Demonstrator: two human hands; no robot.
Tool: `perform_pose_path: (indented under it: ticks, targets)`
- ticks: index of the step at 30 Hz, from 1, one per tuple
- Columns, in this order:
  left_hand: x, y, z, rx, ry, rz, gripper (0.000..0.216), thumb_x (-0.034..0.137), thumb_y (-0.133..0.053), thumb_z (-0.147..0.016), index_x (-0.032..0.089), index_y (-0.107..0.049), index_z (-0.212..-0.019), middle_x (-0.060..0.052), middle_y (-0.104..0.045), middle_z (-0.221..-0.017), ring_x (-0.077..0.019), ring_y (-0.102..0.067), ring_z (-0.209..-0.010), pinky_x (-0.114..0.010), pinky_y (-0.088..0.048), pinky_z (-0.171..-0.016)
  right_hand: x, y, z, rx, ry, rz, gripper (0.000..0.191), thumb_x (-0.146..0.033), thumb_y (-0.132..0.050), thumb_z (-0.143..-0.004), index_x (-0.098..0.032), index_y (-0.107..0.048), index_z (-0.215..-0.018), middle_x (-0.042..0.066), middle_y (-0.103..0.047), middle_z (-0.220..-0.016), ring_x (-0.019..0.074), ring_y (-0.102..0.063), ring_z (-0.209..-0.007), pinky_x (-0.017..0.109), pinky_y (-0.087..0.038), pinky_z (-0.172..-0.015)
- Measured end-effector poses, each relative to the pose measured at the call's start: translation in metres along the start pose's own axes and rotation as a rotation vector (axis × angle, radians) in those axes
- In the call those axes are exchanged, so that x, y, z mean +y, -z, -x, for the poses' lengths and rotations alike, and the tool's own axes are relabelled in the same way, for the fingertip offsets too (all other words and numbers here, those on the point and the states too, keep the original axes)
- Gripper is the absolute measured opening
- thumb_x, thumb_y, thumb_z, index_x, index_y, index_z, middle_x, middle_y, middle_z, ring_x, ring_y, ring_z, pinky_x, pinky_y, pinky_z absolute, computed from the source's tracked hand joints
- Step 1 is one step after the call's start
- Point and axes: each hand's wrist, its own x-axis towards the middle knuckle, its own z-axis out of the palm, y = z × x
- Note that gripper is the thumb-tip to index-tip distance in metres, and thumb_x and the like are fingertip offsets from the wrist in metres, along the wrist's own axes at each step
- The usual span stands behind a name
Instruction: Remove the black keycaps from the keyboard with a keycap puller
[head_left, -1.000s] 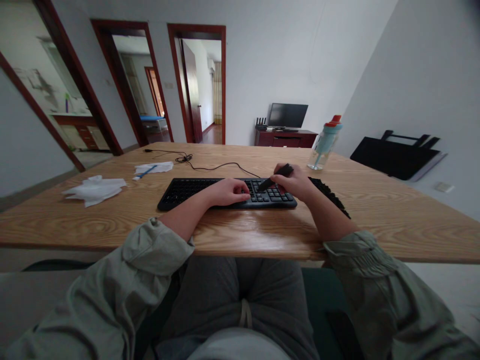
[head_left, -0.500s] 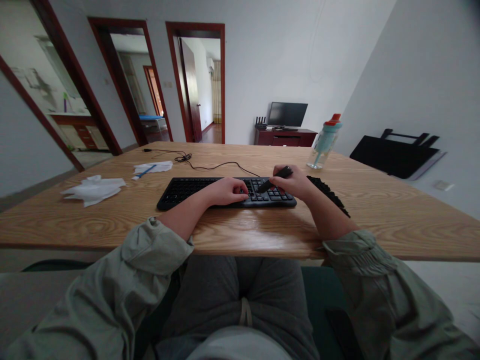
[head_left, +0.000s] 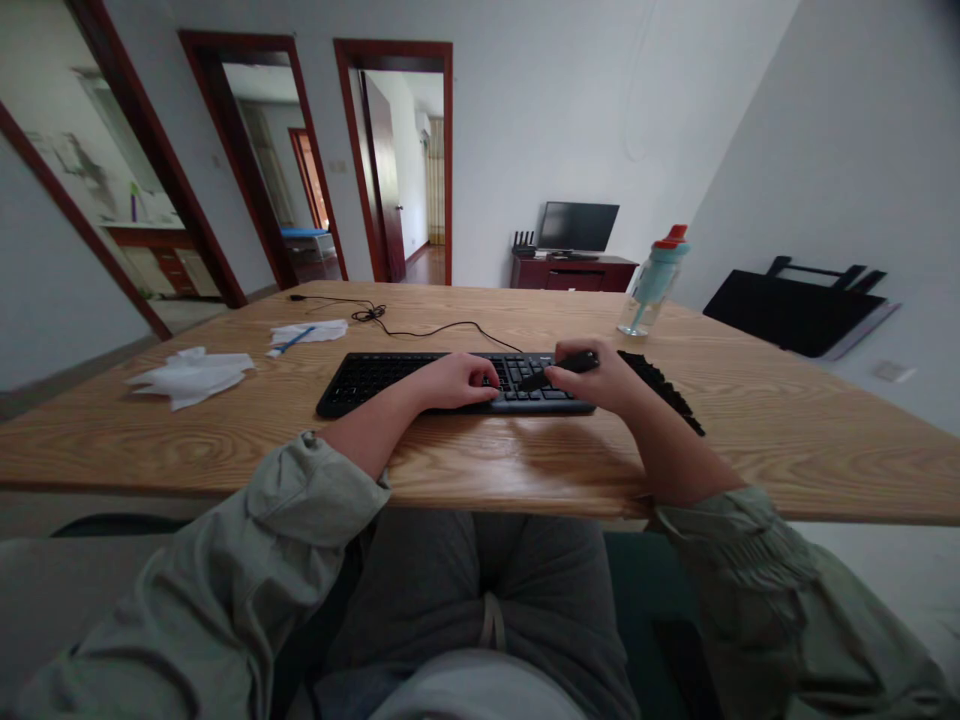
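A black keyboard [head_left: 360, 385] lies flat on the wooden table in front of me. My left hand [head_left: 459, 382] rests on its middle with curled fingers, the thumb low along the keys, bearing down on it. In my right hand [head_left: 604, 378], above the number pad, is a black pen-shaped tool [head_left: 574, 363]; its fingers are closed around the shaft. The tool slants down to the left, and its dark tip is at the keys; whether it touches them I cannot tell. Just right of that hand lies a black, ragged-edged piece [head_left: 667, 392], partly hidden by my wrist.
A coiled cable [head_left: 371, 313] runs behind the keyboard. To the left lie crumpled white tissue [head_left: 191, 378] and a blue-and-white stick [head_left: 291, 342] on another tissue [head_left: 330, 329]. A water bottle [head_left: 651, 285] with a red lid stands at the back right of the table [head_left: 787, 430].
My right hand has shifted slightly right and turned, so the black tool lies flatter and its tip sits a little farther right. My left hand has stayed in place on the keyboard.
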Motion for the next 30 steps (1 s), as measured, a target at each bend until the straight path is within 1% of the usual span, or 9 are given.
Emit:
perform_pose_path:
  ticks: [5, 9, 13, 18, 23, 26, 30]
  targets:
    - [0.002, 0.0, 0.0, -0.007, 0.016, -0.008, 0.03, 0.038, -0.062, -0.081, 0.017, -0.072, -0.1, 0.001, -0.063, -0.071, -0.0109, -0.052, -0.061, -0.023, -0.037, -0.06, -0.002, -0.003, 0.017, 0.026, 0.065, 0.021, 0.023, -0.034, -0.06, -0.072, -0.018, -0.051, -0.059, -0.003, -0.041, -0.057, 0.0094, -0.039, -0.055, 0.024, -0.029, -0.051]
    - [0.003, 0.0, 0.0, -0.009, 0.033, -0.004, 0.031, 0.039, -0.062, -0.081, 0.016, -0.072, -0.1, 0.001, -0.064, -0.071, -0.0113, -0.052, -0.062, -0.023, -0.037, -0.06, -0.002, -0.003, 0.018, 0.052, 0.064, 0.038, 0.024, -0.034, -0.061, -0.072, -0.018, -0.05, -0.058, -0.004, -0.039, -0.054, 0.009, -0.036, -0.054, 0.024, -0.027, -0.051]
    - [0.0, -0.002, -0.002, -0.008, 0.021, -0.022, 0.033, 0.041, -0.06, -0.082, 0.017, -0.072, -0.102, -0.001, -0.067, -0.076, -0.012, -0.055, -0.065, -0.023, -0.038, -0.061, -0.003, -0.003, 0.016, 0.046, 0.052, 0.02, 0.021, -0.033, -0.059, -0.071, -0.019, -0.051, -0.059, -0.004, -0.04, -0.055, 0.0091, -0.036, -0.053, 0.025, -0.028, -0.051]
    - [-0.002, -0.007, -0.008, 0.019, -0.021, -0.116, 0.029, 0.038, -0.058, -0.084, 0.019, -0.073, -0.1, -0.001, -0.07, -0.082, -0.0127, -0.057, -0.068, -0.024, -0.039, -0.064, -0.006, -0.004, 0.016, 0.059, 0.012, 0.031, 0.021, -0.033, -0.059, -0.07, -0.019, -0.049, -0.057, -0.004, -0.039, -0.054, 0.0101, -0.036, -0.054, 0.025, -0.029, -0.052]
    - [0.003, -0.011, -0.013, 0.074, -0.073, -0.271, 0.025, 0.033, -0.055, -0.086, 0.022, -0.073, -0.099, -0.003, -0.073, -0.089, -0.0155, -0.063, -0.076, -0.025, -0.042, -0.071, -0.005, -0.005, 0.017, 0.058, 0.005, 0.02, 0.021, -0.032, -0.058, -0.07, -0.02, -0.047, -0.056, -0.004, -0.037, -0.053, 0.0096, -0.035, -0.053, 0.025, -0.028, -0.051]
    - [0.006, -0.014, -0.015, 0.115, -0.083, -0.35, 0.027, 0.035, -0.052, -0.088, 0.023, -0.073, -0.1, -0.005, -0.072, -0.088, -0.018, -0.063, -0.076, -0.026, -0.042, -0.069, -0.003, -0.005, 0.017, 0.052, 0.01, 0.007, 0.021, -0.031, -0.057, -0.07, -0.019, -0.047, -0.056, -0.004, -0.038, -0.054, 0.0095, -0.035, -0.054, 0.025, -0.027, -0.051]
    - [0.008, -0.015, -0.015, 0.142, -0.071, -0.332, 0.028, 0.035, -0.05, -0.089, 0.022, -0.073, -0.101, -0.005, -0.072, -0.086, -0.0178, -0.063, -0.075, -0.027, -0.041, -0.066, -0.002, -0.005, 0.017, 0.066, 0.015, 0.017, 0.02, -0.03, -0.057, -0.07, -0.019, -0.046, -0.056, -0.004, -0.038, -0.055, 0.0097, -0.036, -0.055, 0.024, -0.027, -0.052]
